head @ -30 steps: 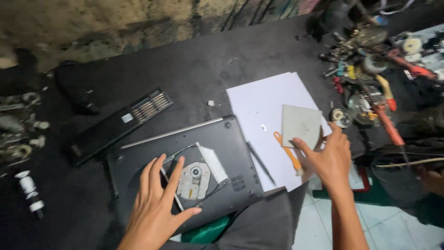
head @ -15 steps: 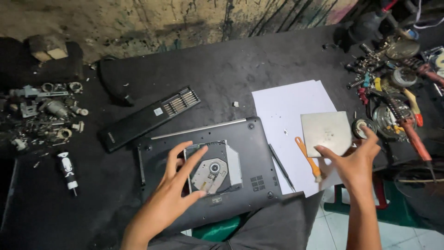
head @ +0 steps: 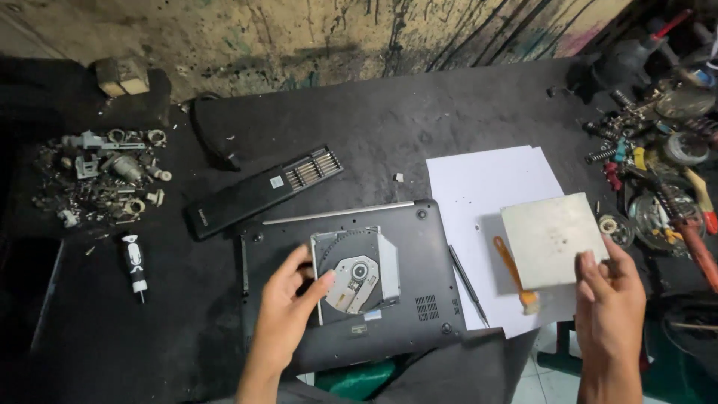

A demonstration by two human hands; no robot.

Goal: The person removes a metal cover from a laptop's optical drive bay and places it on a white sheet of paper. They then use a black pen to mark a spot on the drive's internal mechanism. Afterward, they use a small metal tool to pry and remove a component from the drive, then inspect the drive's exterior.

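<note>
Black work table (head: 389, 127). Laptop (head: 419, 299) lies bottom up near its front edge. White paper (head: 479, 187) just right of it. On the laptop sits the disc drive (head: 359, 273); left hand (head: 288, 310) reaches in from below, thumb and fingers pinching the drive's left edge. Grey metal square (head: 550, 239) (flat, slightly tilted) over the paper; right hand (head: 609, 295) grips its lower right corner, fingers pressed together. Orange brush (head: 516, 273) partly beneath it.
</note>
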